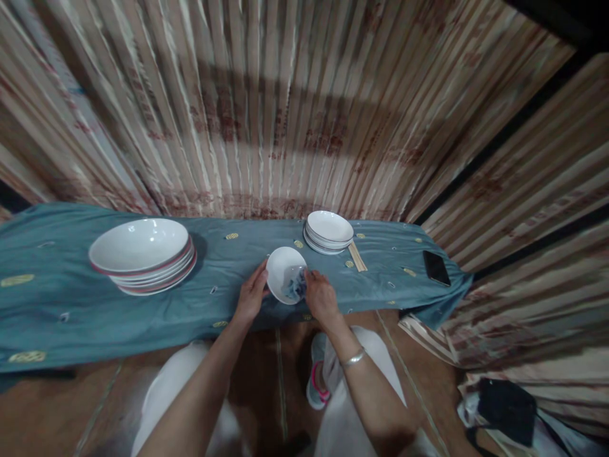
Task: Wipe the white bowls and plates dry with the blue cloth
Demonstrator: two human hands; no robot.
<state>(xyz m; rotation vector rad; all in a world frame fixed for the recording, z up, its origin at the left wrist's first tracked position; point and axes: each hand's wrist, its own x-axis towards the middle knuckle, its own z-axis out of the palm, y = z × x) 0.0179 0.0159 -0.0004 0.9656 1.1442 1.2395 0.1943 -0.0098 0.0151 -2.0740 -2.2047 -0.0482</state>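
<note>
My left hand (252, 292) is closed on the left rim of a small white bowl (280, 263), tilted so that its inside faces me. At the bowl's right side is my right hand (321, 293), its fingers bent and pressed round a crumpled, bluish, partly see-through wad (295, 284). This wad lies against the lower right of the bowl's inside; I cannot tell whether it is cloth or plastic. Beyond the right hand stands a stack of small white plates (329, 230). A silvery bracelet circles my right wrist.
A blue-green cloth (247, 257) covers the long narrow table. On its left stands a stack of large white dishes with red rims (143, 251). Wooden chopsticks (358, 257) lie beside the small plates, a black phone (436, 267) farther right. A pleated, printed curtain (266, 127) hangs behind.
</note>
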